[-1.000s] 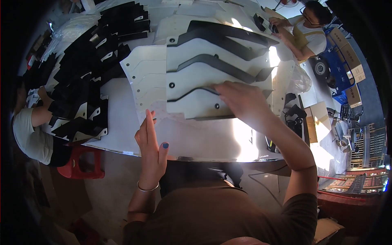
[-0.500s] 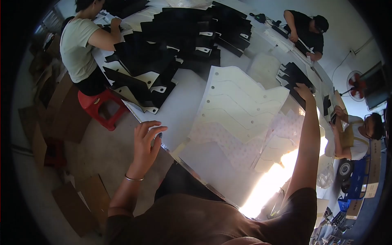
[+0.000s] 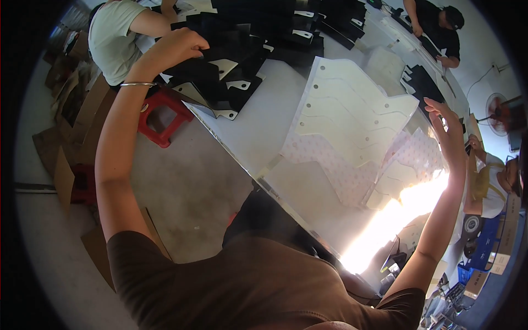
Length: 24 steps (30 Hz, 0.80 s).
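Note:
My left hand (image 3: 177, 47) reaches far forward on the left, over the near-left side of a spread of black, notched sheet pieces (image 3: 234, 77). Its fingers are curled together toward the thumb, and whether a piece is between them cannot be made out. On the right, my right hand (image 3: 446, 127) is raised with its fingers apart and nothing in them, beside a smaller stack of black pieces (image 3: 424, 82). Between the hands lies a large cream panel (image 3: 352, 110) with a zigzag edge, several holes and wavy lines, on pink-patterned sheets (image 3: 313, 157).
The white table (image 3: 242, 132) has a near edge running diagonally. Strong sunlight falls across its right side. A red stool (image 3: 165, 118) and cardboard boxes (image 3: 91, 110) stand at left. Co-workers sit far left (image 3: 113, 44), far right (image 3: 437, 27) and at right (image 3: 489, 181).
My left hand has swung forward from the table's near edge to the black pieces. My right hand has come off the smaller black stack and drawn back slightly. The view has shifted.

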Available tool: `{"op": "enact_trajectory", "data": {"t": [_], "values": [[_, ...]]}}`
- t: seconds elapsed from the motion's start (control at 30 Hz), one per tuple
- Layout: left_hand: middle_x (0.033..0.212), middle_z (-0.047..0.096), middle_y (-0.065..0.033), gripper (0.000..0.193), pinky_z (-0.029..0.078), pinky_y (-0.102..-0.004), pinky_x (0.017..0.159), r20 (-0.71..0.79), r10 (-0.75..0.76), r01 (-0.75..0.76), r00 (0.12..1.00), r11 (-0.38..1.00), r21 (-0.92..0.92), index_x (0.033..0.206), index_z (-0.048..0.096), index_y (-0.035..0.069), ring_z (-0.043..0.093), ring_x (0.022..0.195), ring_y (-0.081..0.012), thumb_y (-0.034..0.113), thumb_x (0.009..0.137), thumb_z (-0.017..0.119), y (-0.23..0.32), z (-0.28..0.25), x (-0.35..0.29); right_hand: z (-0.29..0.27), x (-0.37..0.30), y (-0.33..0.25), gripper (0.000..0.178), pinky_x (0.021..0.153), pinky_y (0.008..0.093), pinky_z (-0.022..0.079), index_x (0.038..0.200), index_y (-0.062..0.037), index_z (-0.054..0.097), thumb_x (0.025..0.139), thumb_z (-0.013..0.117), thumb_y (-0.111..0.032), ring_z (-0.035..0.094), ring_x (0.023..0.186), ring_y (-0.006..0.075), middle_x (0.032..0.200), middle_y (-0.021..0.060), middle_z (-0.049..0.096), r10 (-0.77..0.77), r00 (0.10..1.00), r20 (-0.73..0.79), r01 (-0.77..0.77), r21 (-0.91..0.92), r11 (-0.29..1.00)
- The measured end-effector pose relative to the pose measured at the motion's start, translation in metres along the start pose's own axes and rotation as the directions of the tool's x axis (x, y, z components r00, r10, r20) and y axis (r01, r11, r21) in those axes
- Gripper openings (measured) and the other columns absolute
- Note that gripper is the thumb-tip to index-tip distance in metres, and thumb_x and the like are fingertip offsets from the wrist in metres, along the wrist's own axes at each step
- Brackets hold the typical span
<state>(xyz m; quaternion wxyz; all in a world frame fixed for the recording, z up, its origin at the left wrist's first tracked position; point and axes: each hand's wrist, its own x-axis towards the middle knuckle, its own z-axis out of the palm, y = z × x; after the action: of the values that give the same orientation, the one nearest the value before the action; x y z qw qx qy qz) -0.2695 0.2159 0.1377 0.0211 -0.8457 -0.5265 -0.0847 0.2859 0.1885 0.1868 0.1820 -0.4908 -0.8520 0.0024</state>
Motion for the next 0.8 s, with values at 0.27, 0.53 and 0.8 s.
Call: {"op": "enact_trajectory", "data": {"t": [0.27, 0.53, 0.8], "values": [[0.073, 0.059, -0.0099, 0.019, 0.049, -0.0333, 0.057, -0.134, 0.124, -0.116, 0.983, 0.991, 0.068, 0.093, 0.065, -0.001, 0.059, 0.062, -0.0241, 0.0, 0.074, 0.068, 0.206, -0.069, -0.112, -0.008, -0.126, -0.036, 0.032, 0.087, 0.0299, 0.044, 0.119, -0.0066, 0.06, 0.093, 0.053, -0.023, 0.057, 0.088, 0.0141, 0.093, 0.0054, 0.064, 0.304, 0.951, 0.059, -0.301, 0.412, 0.86], [0.065, 0.045, -0.0022, 0.022, 0.043, -0.0267, 0.054, -0.236, 0.485, -0.53, 0.842, 0.826, -0.193, 0.094, 0.063, 0.001, 0.051, 0.059, -0.0144, 0.006, 0.073, 0.064, 0.379, 0.074, -0.102, 0.031, -0.207, -0.059, 0.033, 0.087, 0.0312, 0.044, 0.122, -0.0068, 0.058, 0.093, 0.052, -0.022, 0.057, 0.085, 0.0139, 0.089, 0.0032, 0.064, 0.519, 0.854, -0.032, -0.423, 0.539, 0.728], [0.068, 0.05, -0.0032, 0.02, 0.045, -0.0264, 0.058, -0.195, 0.571, -0.603, 0.797, 0.748, -0.277, 0.095, 0.063, 0.004, 0.053, 0.065, -0.0161, 0.014, 0.078, 0.065, 0.429, 0.158, -0.109, 0.024, -0.309, 0.044, 0.018, 0.078, 0.0263, 0.047, 0.094, -0.0032, 0.058, 0.094, 0.055, -0.021, 0.061, 0.081, 0.0123, 0.084, 0.0049, 0.065, 0.723, 0.665, -0.188, -0.593, 0.455, 0.664]]}}
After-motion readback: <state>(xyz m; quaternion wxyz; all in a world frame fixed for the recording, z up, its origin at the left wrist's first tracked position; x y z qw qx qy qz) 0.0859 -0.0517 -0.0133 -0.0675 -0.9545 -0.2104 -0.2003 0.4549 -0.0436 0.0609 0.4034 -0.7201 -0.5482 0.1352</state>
